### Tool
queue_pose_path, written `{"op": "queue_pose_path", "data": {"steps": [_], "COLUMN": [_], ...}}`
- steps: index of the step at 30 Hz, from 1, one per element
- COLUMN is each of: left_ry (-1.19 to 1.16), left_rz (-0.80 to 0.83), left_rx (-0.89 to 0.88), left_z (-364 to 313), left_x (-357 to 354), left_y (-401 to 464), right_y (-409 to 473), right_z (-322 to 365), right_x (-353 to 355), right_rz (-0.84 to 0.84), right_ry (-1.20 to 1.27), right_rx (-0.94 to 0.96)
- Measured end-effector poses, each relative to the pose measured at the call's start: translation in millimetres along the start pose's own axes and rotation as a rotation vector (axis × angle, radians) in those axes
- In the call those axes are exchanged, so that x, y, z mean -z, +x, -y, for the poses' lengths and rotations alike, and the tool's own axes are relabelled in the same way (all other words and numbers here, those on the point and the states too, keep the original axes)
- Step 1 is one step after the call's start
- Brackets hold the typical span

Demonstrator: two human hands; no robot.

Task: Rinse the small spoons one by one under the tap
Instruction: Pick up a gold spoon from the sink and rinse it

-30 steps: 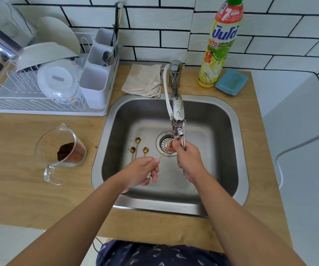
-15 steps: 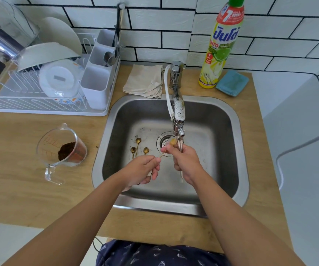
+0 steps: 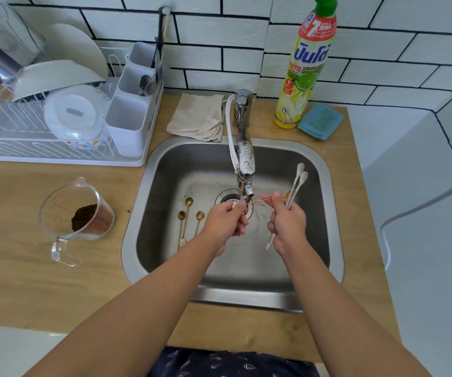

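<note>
Over the steel sink [image 3: 325,213], just below the tap [image 3: 245,170], your left hand [image 3: 226,220] and right hand [image 3: 287,224] pinch opposite ends of a gold spoon [image 3: 257,201]. Your right fingers also clamp two white spoons [image 3: 295,186]. Three gold spoons [image 3: 188,216] lie left of the tap.
</note>
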State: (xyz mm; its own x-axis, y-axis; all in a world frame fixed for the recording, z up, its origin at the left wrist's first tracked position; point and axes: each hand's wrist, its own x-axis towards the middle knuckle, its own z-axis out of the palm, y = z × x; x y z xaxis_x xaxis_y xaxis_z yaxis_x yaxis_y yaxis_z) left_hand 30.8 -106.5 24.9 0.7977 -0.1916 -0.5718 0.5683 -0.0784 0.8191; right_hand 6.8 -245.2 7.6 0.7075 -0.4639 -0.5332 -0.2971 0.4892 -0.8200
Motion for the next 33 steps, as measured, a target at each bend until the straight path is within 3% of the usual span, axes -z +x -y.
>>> {"op": "queue_pose_path", "data": {"steps": [7, 14, 20, 27, 33], "left_ry": [-0.245, -0.169, -0.399, -0.297, 0.062], "left_rz": [0.013, -0.04, 0.201, -0.012, 0.134], "left_rx": [-0.026, -0.059, 0.047, 0.097, -0.17], "left_z": [14, 8, 10, 6, 16], "left_x": [-21, -14, -10, -2, 7], "left_y": [0, 3, -2, 11, 9], "right_y": [-6, -16, -9, -21, -14], "right_z": [-7, -10, -3, -11, -1], "right_x": [9, 6, 8, 0, -1], "right_rz": [-0.075, -0.071, -0.086, -0.022, -0.104], "right_ry": [-0.008, 0.035, 0.072, 0.024, -0.007], "right_rx": [-0.018, -0.038, -0.026, -0.026, -0.042]}}
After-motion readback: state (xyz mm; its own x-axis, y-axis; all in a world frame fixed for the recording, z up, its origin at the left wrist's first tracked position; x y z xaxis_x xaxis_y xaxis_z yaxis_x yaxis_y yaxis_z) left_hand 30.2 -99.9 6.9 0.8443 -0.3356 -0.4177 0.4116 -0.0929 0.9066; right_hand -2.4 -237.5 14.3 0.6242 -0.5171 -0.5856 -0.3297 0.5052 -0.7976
